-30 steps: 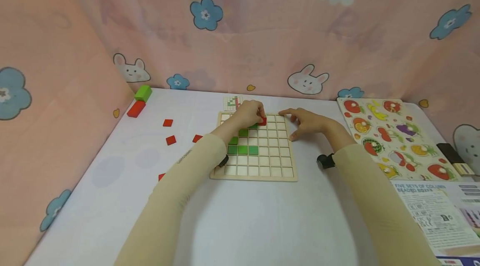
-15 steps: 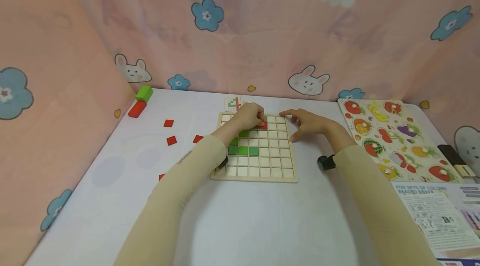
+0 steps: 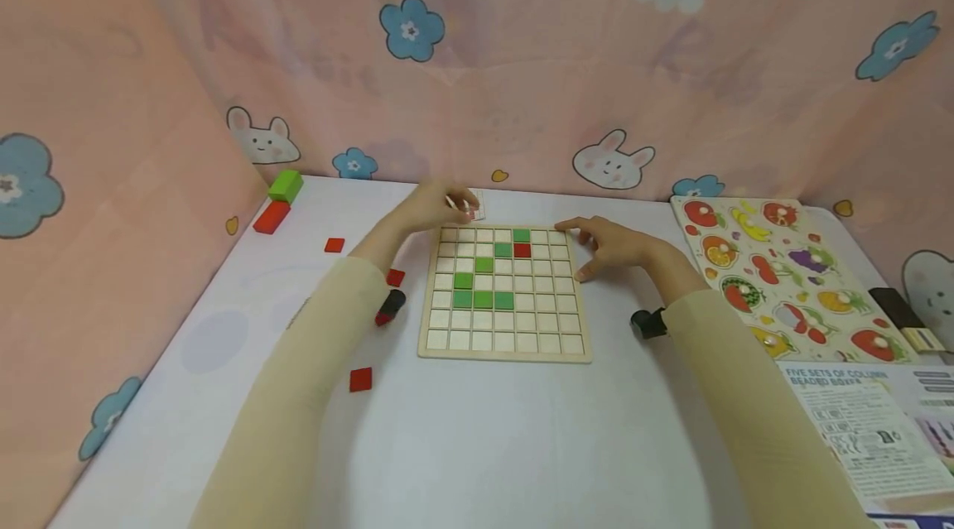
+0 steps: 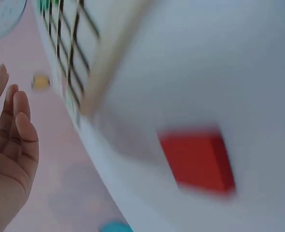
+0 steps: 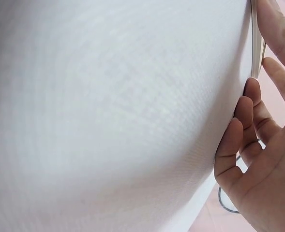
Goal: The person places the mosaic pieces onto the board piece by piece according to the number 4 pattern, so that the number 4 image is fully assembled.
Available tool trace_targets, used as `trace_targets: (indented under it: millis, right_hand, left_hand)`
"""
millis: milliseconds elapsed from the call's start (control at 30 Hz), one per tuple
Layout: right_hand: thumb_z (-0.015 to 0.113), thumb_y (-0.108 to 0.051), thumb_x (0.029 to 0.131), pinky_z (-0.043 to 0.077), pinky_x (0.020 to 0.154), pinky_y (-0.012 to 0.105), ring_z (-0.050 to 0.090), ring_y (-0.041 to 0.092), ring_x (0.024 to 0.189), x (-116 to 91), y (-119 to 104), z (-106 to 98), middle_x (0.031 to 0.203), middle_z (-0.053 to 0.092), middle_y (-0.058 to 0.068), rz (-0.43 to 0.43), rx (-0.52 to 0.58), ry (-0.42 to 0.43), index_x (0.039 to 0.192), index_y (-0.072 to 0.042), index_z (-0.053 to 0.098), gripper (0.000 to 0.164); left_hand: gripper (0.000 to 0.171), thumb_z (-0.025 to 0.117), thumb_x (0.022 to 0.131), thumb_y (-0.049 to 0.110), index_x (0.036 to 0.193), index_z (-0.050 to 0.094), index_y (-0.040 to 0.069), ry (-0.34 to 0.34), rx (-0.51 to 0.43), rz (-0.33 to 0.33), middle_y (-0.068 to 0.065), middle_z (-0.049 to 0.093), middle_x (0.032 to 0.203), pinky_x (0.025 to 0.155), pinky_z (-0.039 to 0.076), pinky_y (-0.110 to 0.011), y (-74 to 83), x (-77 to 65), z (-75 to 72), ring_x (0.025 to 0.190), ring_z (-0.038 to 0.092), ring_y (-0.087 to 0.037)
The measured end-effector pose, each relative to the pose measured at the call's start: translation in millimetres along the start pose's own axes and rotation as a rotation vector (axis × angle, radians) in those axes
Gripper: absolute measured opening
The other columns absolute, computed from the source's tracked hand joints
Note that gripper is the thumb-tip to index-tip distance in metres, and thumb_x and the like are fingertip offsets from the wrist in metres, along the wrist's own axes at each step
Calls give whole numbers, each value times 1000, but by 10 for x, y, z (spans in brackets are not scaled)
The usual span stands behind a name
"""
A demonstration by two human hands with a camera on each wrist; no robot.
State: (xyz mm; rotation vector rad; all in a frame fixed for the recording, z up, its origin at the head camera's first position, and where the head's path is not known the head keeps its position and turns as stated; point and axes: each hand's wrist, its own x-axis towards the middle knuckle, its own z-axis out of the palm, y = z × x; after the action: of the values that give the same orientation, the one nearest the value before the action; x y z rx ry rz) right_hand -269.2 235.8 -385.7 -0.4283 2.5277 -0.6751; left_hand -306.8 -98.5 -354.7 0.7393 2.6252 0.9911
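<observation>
One red tile (image 3: 522,250) uncovered, left hand (image 3: 435,204) shifted leftward

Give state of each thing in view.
Board, flat, partly filled
Left hand, fingers loosely bent, nothing visible in it
Right hand, thumb and forefinger at the board's right side
Green tiles, set in board squares
Red tile, set in one square
Loose red tiles, flat, off the board
Card, flat, partly hidden by left hand
Green block and red block, close together
Fruit puzzle, lying flat
</observation>
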Motion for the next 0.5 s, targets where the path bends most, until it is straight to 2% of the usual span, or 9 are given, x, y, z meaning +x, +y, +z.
trace_targets:
  millis: [133,233,367,500]
  right_hand:
    - [83,-23,77,40,100,53,42,34,116,0,-11,-2,138,42,21,-6,-2,0,154,-21,32,92]
    - [83,-24,77,40,100,53,42,34,117,-2,-13,-7,138,42,21,-8,-6,1,153,-21,32,92]
    - [83,-24,77,40,99,52,42,33,116,-5,-17,-9,138,42,20,-4,-9,3,153,-21,32,92]
    - [83,-24,77,40,99,52,43,33,116,-1,-21,2,138,42,20,1,-9,3,153,-22,33,92]
  left_hand:
    - [33,67,91,12,123,67,5,59,49,-104,-18,65,115,84,48,-38,-300,-263,-365,104,57,-30]
    - [31,65,93,14,123,67,6,58,123,-195,-19,62,116,86,47,-40,-504,-494,-586,105,53,-31]
    - [32,62,94,13,125,65,7,-16,164,-307,-22,57,124,92,48,-45,-725,-785,-808,111,50,-35]
    - [36,62,92,7,128,62,7,-115,143,-401,-26,50,133,93,48,-47,-871,-1010,-922,114,46,-40]
